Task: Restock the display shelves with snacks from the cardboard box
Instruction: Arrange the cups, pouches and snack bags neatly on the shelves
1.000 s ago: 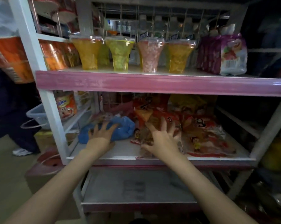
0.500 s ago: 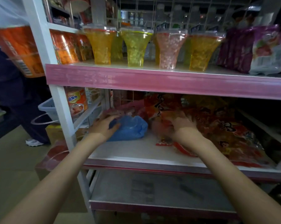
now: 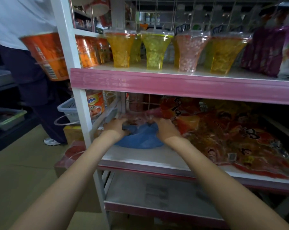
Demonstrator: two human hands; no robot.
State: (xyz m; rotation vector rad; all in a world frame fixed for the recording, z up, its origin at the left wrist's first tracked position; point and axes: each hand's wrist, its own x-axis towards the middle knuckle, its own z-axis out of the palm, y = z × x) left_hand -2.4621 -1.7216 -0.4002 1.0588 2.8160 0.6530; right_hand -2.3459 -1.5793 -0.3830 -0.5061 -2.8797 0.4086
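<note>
On the middle shelf (image 3: 157, 161) lies a blue cloth-like bundle (image 3: 140, 138). Just behind it sits a clear pinkish snack bag (image 3: 138, 116). My left hand (image 3: 116, 126) and my right hand (image 3: 164, 127) reach in side by side over the blue bundle, and their curled fingers grip the near edge of the clear bag. Red and orange snack bags (image 3: 231, 135) lie flat to the right, filling the rest of this shelf. My fingertips are hidden in the plastic.
The pink-edged upper shelf (image 3: 173, 83) carries several clear cups of coloured sweets (image 3: 154, 50) and purple bags (image 3: 271, 52). The bottom shelf (image 3: 157, 193) is bare grey. Left of the white post (image 3: 69, 55) stand a person (image 3: 24, 47), orange cup tubs (image 3: 47, 53), a grey basket (image 3: 69, 110) and a cardboard box (image 3: 74, 133).
Both hands went from spread open above the shelf to deep inside it. The right hand left the red bags and moved left. Both now grip the clear bag behind the blue bundle.
</note>
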